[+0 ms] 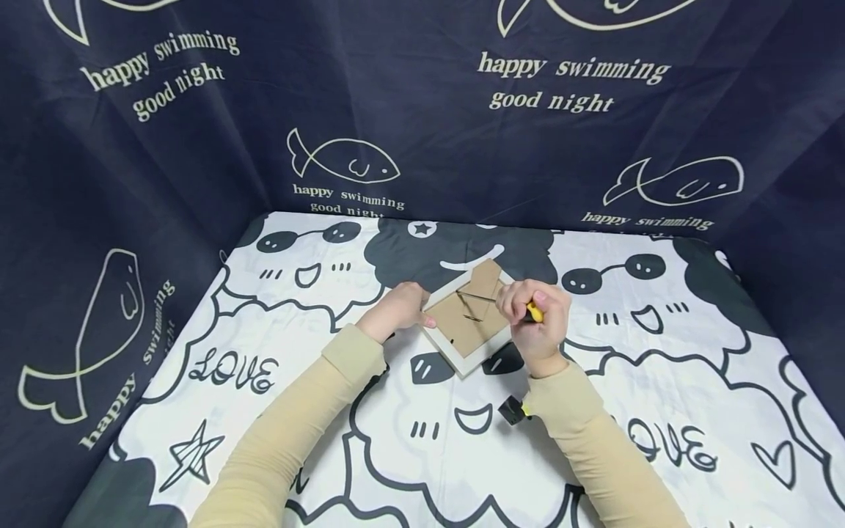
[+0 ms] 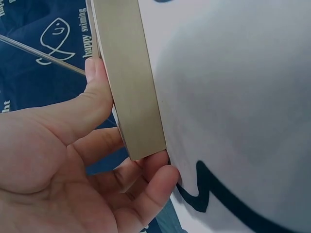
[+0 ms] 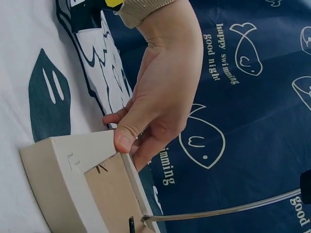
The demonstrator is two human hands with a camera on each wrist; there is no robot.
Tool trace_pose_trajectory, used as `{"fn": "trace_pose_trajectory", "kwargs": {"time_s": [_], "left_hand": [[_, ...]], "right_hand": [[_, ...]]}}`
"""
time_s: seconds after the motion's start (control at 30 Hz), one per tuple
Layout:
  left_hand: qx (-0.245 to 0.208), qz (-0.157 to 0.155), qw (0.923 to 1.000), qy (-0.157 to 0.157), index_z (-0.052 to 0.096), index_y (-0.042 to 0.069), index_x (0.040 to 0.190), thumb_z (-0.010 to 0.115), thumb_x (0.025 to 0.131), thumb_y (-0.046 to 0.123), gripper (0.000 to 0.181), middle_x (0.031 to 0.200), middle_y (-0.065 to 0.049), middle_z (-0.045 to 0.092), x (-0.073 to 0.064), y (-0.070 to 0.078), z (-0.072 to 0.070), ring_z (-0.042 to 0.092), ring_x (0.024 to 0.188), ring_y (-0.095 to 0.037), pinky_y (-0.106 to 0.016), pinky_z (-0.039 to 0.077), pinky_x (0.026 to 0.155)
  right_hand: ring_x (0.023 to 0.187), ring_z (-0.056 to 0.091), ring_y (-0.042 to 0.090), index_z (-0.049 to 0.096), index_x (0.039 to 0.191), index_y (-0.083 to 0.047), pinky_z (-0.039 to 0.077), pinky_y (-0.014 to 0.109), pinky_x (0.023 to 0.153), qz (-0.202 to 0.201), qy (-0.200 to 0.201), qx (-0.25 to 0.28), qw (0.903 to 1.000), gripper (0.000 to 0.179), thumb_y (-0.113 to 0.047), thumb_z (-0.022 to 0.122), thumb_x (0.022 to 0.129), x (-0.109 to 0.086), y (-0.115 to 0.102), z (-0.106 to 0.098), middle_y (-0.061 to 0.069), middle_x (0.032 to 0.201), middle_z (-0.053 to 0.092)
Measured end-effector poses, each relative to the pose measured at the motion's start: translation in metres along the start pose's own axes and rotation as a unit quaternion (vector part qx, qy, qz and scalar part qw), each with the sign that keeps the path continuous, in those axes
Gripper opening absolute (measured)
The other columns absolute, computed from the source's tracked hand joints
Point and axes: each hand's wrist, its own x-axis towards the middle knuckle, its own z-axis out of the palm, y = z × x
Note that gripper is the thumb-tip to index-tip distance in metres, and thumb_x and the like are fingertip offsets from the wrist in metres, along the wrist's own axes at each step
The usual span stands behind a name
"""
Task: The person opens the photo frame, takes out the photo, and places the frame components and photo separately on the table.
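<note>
White-bordered and rectangular, a picture frame (image 1: 477,357) lies back-up near the middle of the black-and-white cartoon-printed cloth (image 1: 422,455) in the head view. The left hand (image 1: 399,306) pinches its left corner, while the right hand (image 1: 543,334) is curled round the yellow-and-black handle of a thin-shafted metal screwdriver (image 1: 535,313). The shaft reaches across the flat brown backing board (image 1: 455,323), near small dark metal prongs (image 1: 472,317). Behind hangs a navy fabric curtain (image 1: 422,95) printed with pale fish and lettering.

In the left wrist view, the left hand's thumb presses the frame's edge and its fingers bend round the far end; the shaft enters at upper left.

In the right wrist view, the left hand holds the frame by its corner, thumb on the border. The screwdriver's tip sits at the border's inner edge, just beside a dark prong; the right hand itself is out of sight.
</note>
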Motion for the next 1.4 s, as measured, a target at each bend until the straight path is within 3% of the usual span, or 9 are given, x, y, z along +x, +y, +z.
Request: {"fn": "trace_pose_trajectory", "kwargs": {"time_s": [0.23, 0.6, 0.9, 1.0, 1.17, 1.27, 1.4], "left_hand": [[0.004, 0.001, 1.0000, 0.001, 0.059, 0.009, 0.074, 0.072, 0.075, 0.042, 0.035, 0.079, -0.008, 0.062, 0.002, -0.001, 0.000, 0.054, 0.079, -0.022, -0.034, 0.048, 0.080], [0.002, -0.006, 1.0000, -0.007, 0.066, 0.007, 0.088, 0.071, 0.075, 0.042, 0.037, 0.092, -0.011, 0.067, 0.002, 0.001, 0.001, 0.056, 0.086, -0.023, -0.035, 0.048, 0.086], [-0.005, -0.005, 1.0000, -0.003, 0.064, 0.007, 0.082, 0.072, 0.075, 0.041, 0.036, 0.083, -0.011, 0.065, 0.000, 0.003, 0.001, 0.055, 0.077, -0.021, -0.034, 0.049, 0.078], [-0.001, -0.005, 1.0000, -0.007, 0.067, 0.006, 0.092, 0.072, 0.075, 0.042, 0.040, 0.094, -0.013, 0.067, 0.000, 0.003, 0.001, 0.058, 0.084, -0.023, -0.035, 0.049, 0.083], [-0.008, -0.012, 0.9998, -0.016, 0.061, 0.006, 0.124, 0.072, 0.077, 0.042, 0.060, 0.127, -0.015, 0.059, 0.001, 0.002, 0.000, 0.055, 0.117, -0.030, -0.038, 0.042, 0.101], [-0.011, -0.014, 0.9996, -0.021, 0.054, 0.006, 0.133, 0.072, 0.077, 0.041, 0.068, 0.136, -0.014, 0.052, 0.001, 0.001, -0.001, 0.046, 0.128, -0.032, -0.038, 0.035, 0.108], [-0.018, -0.014, 0.9995, -0.020, 0.052, 0.005, 0.134, 0.073, 0.078, 0.040, 0.069, 0.137, -0.015, 0.051, 0.001, 0.000, -0.003, 0.044, 0.130, -0.032, -0.038, 0.033, 0.109]], "right_hand": [[0.037, 0.029, 0.013, 0.029, 0.047, -0.003, 0.026, 0.026, 0.038, 0.000, -0.007, -0.001, 1.0000, 0.036, -0.007, 0.029, 0.084, 0.001, -0.001, 0.000, 0.003, 0.042, 0.030], [0.037, 0.029, 0.012, 0.028, 0.047, -0.003, 0.025, 0.025, 0.037, -0.030, 0.001, 0.033, 0.9990, 0.037, -0.010, 0.034, 0.083, 0.001, 0.001, -0.002, 0.003, 0.041, 0.030], [0.036, 0.027, 0.011, 0.027, 0.047, -0.003, 0.023, 0.025, 0.036, -0.033, 0.022, 0.039, 0.9984, 0.038, -0.012, 0.035, 0.084, 0.000, 0.005, -0.004, 0.002, 0.041, 0.029], [0.036, 0.027, 0.012, 0.027, 0.047, -0.003, 0.023, 0.024, 0.036, -0.035, 0.023, 0.037, 0.9984, 0.039, -0.013, 0.036, 0.084, 0.001, 0.008, -0.005, 0.002, 0.041, 0.029], [0.037, 0.027, 0.011, 0.028, 0.048, -0.004, 0.024, 0.024, 0.036, -0.020, -0.003, 0.015, 0.9997, 0.039, -0.013, 0.035, 0.085, 0.005, 0.012, -0.005, 0.001, 0.042, 0.028], [0.036, 0.027, 0.010, 0.029, 0.048, -0.005, 0.025, 0.023, 0.036, -0.003, -0.020, -0.006, 0.9998, 0.040, -0.014, 0.034, 0.087, 0.011, 0.015, -0.004, 0.001, 0.042, 0.029], [0.036, 0.028, 0.010, 0.031, 0.048, -0.005, 0.025, 0.024, 0.036, 0.017, -0.042, -0.026, 0.9986, 0.040, -0.015, 0.034, 0.087, 0.019, 0.020, 0.000, 0.000, 0.042, 0.030]]}}
